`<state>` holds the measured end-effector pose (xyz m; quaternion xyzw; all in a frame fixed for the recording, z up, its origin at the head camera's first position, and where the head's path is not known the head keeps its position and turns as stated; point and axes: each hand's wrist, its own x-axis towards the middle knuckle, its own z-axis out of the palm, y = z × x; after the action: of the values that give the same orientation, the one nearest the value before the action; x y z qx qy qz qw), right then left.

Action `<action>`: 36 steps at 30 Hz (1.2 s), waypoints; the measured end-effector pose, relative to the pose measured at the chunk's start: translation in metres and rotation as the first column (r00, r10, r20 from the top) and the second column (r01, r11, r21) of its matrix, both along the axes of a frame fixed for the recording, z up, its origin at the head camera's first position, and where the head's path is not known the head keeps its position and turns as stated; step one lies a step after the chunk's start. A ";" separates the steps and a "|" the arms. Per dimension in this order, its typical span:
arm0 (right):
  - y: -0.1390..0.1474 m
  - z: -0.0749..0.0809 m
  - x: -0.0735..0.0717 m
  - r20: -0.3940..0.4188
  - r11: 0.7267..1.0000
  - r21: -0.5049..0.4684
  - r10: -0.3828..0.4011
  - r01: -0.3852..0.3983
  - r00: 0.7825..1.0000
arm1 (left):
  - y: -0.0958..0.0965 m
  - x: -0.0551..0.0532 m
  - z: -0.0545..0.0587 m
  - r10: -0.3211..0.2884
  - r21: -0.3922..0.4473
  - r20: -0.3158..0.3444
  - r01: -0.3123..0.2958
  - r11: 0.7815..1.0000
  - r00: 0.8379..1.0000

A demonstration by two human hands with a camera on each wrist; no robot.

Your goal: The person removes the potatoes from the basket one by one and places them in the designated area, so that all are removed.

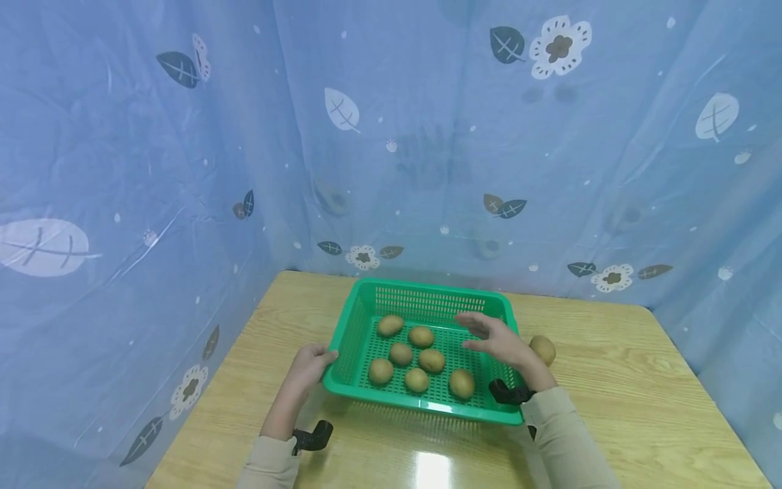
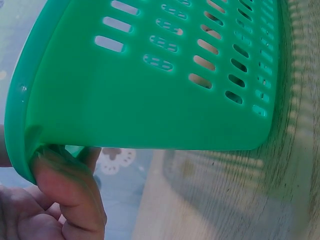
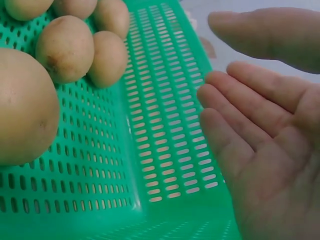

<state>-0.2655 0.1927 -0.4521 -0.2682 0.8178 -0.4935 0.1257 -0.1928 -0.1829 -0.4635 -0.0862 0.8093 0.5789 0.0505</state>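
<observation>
A green plastic basket (image 1: 421,405) with slotted walls stands on the table, several potatoes (image 1: 431,360) spread over its floor. My left hand (image 1: 307,367) grips the basket's left rim; in the left wrist view its curled fingers (image 2: 70,192) hook under the rim at a corner. Over the right part of the basket hovers my right hand (image 1: 497,339), fingers straight and thumb apart, holding nothing. The right wrist view shows its bare palm (image 3: 280,155) beside the slotted wall. Another potato (image 1: 542,350) lies on the table just outside the basket's right side, partly behind my right wrist.
The wooden table (image 1: 635,387) extends to both sides of the basket. A blue curtain (image 1: 421,170) with flower and leaf prints hangs behind the table and along its sides. Each wrist wears a black camera mount (image 1: 314,436).
</observation>
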 end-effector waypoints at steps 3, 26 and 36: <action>0.000 -0.001 -0.001 0.026 0.998 0.043 0.045 -0.046 0.999 | 0.000 0.000 -0.002 0.003 0.002 0.009 -0.003 1.000 1.000; -0.008 0.000 -0.006 0.170 0.914 0.310 0.218 -0.262 0.961 | -0.001 -0.003 0.001 -0.003 -0.003 0.022 0.003 1.000 1.000; -0.012 -0.002 -0.006 0.217 0.871 0.403 0.208 -0.281 0.954 | -0.002 -0.005 -0.003 0.001 -0.007 0.026 -0.001 1.000 1.000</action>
<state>-0.2716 0.1805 -0.4541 -0.2935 0.8520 -0.3022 0.3110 -0.1978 -0.1845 -0.4662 -0.0945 0.8104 0.5750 0.0604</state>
